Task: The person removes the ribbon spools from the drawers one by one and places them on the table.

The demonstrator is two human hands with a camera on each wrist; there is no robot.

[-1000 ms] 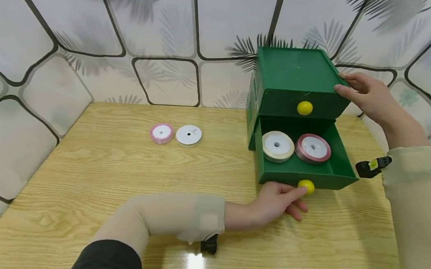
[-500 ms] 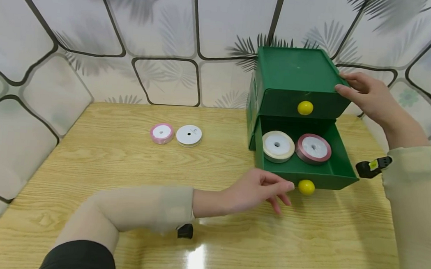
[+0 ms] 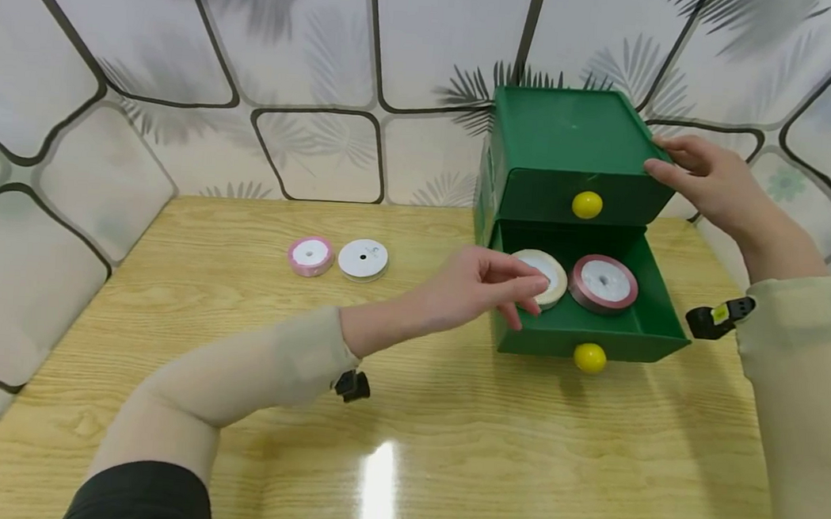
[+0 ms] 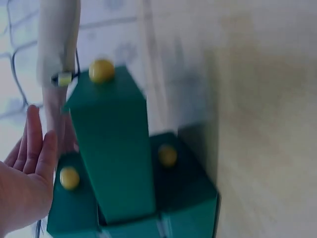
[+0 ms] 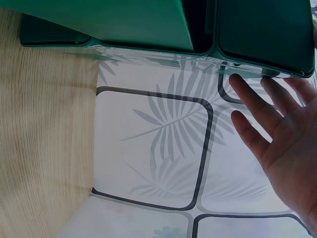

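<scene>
Cream-rimmed spool (image 3: 544,264) lies in the pulled-out middle drawer (image 3: 532,344) of a green drawer unit (image 3: 573,134), partly hidden by the left hand (image 3: 474,291). That hand hangs at the drawer's left side with its fingers loosely extended, holding nothing; whether a fingertip touches the spool, I cannot tell. Its right counterpart, the right hand (image 3: 713,186), rests at the unit's upper right edge, fingers spread and relaxed, the tips against the green surface.

Just right of the cream-rimmed spool, a pink-rimmed spool (image 3: 603,283) lies flat in the same drawer. A yellow knob (image 3: 590,357) sits on this drawer's front; another knob (image 3: 587,205) marks the closed top drawer, and the left wrist view shows a closed bottom drawer (image 4: 181,183) with its own.

Farther left on the wooden table (image 3: 413,418), a small pink spool (image 3: 311,256) and a white spool (image 3: 363,261) lie side by side. Behind stands a pale wall (image 3: 343,49) with dark lines and leaf patterns.
</scene>
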